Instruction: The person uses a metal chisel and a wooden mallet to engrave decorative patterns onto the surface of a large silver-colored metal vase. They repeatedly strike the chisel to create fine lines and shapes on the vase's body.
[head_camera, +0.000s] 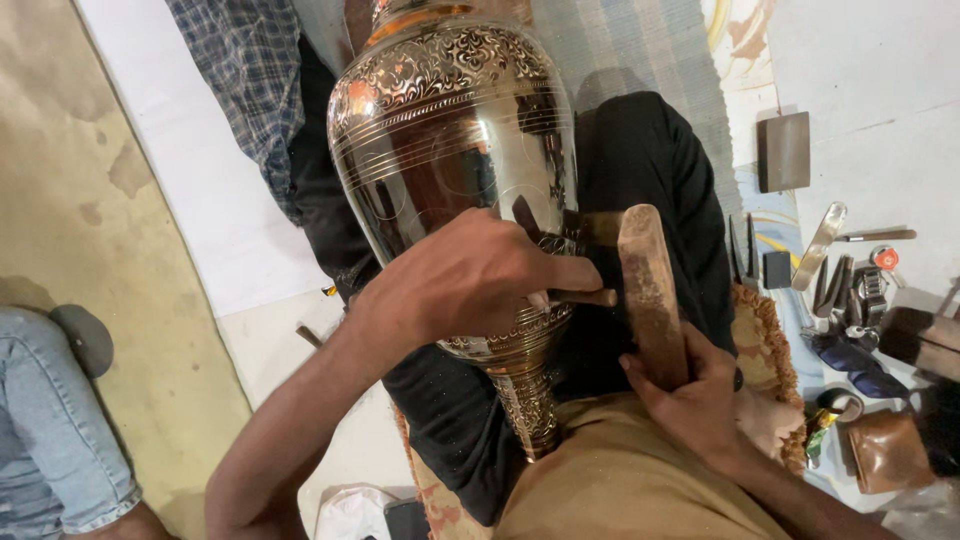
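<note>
R hand (690, 395) gripping wooden mallet (650, 290), L hand (470, 275) pinching chisel (580, 297) against brass vase (455, 140)

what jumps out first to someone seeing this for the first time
A big shiny engraved metal vase fills the middle, lying across the person's lap. The left hand presses a thin chisel to its lower body, while the right hand grips a wooden mallet beside it. Hand tools lie scattered at right.
</note>
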